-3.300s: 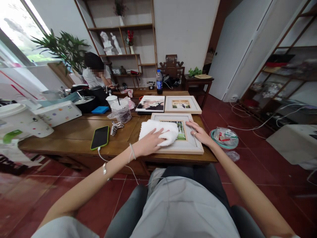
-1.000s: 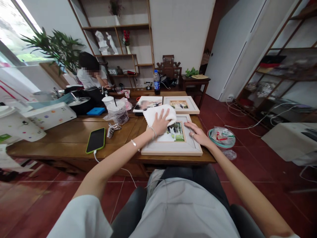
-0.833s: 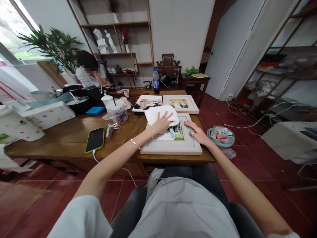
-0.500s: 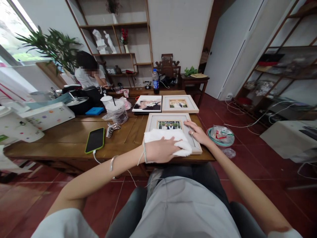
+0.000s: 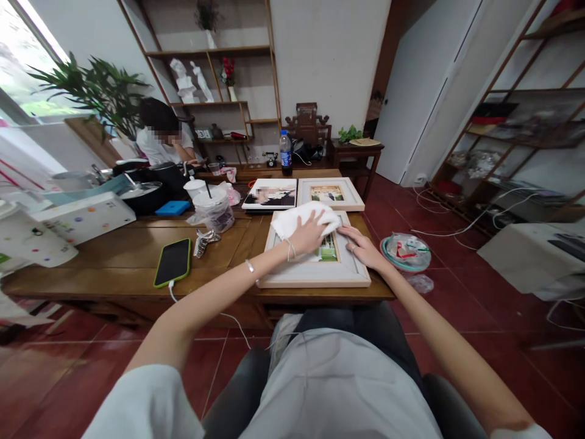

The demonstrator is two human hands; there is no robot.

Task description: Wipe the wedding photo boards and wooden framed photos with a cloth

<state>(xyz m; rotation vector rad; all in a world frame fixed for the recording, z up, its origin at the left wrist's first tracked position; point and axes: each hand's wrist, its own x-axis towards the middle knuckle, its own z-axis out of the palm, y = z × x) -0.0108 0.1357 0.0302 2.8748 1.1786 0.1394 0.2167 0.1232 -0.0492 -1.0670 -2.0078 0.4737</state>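
A pale wooden picture frame (image 5: 315,283) lies flat at the table's front edge, its small photo (image 5: 327,251) partly hidden. Across its far part is a bunched white cloth (image 5: 292,218). My left hand (image 5: 309,234) presses down on this cloth and holds it, with the fingers over its top. On the frame's right side rests my right hand (image 5: 362,245), fingers stretched out and lying flat. Just beyond the frame are a second framed photo (image 5: 351,194) and a white-edged photo panel (image 5: 270,194), side by side.
Left on the wooden table (image 5: 114,262) lie a green-cased phone (image 5: 172,262) with a cable, a crumpled silver object (image 5: 205,242) and a bagged plastic cup (image 5: 214,210). A bottle (image 5: 286,153) stands behind. A person (image 5: 162,134) sits at the far left. A bin (image 5: 406,251) stands right.
My left hand has pushed the white cloth away from me, up to the far part of the frame, baring the near part. My right hand has stayed at the right side.
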